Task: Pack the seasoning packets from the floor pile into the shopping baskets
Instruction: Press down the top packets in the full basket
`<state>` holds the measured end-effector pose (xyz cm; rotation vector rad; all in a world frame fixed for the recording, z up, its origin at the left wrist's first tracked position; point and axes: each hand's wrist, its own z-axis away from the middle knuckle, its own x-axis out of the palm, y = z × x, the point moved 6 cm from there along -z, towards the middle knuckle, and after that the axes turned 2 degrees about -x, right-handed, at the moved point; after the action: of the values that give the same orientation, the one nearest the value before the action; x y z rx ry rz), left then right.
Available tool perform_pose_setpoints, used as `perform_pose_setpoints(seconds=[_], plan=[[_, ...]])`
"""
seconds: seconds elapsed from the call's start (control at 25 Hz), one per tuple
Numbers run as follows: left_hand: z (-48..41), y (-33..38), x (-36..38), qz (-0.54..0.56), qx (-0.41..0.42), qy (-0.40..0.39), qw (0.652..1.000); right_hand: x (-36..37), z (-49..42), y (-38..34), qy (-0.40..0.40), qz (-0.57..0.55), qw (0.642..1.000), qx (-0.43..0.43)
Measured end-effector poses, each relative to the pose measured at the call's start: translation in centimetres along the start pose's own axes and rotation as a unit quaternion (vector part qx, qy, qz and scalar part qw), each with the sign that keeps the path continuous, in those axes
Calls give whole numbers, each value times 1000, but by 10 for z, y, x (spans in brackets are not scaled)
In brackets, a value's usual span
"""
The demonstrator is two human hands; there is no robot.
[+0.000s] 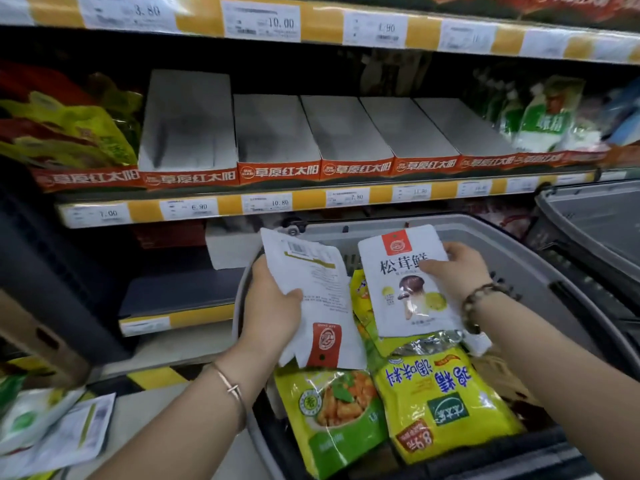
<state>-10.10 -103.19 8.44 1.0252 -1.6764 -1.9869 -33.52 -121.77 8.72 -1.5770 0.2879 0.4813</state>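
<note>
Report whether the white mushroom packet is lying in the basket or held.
Held. The right hand pinches the white mushroom packet at its edge, over the yellow packets in the grey basket.

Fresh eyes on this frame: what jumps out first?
The left hand grips a white packet, back side out, and the right hand a mushroom packet, both over the grey basket. Yellow-green packets lie in the basket below; empty white boxes line the shelf behind.
</note>
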Motion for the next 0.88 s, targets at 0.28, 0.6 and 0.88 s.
perform_pose_setpoints(seconds=[0.28, 0.6, 0.88], plan=[[-3, -8, 22, -298, 28, -29, 954, 47, -13, -2, -57, 316, 946, -51], [11, -8, 36, -540, 111, -111, 827, 55, 26, 10, -159, 451, 869, -130], [23, -37, 64, -611, 76, -222, 756, 75, 55, 15, -269, 490, 800, -219]])
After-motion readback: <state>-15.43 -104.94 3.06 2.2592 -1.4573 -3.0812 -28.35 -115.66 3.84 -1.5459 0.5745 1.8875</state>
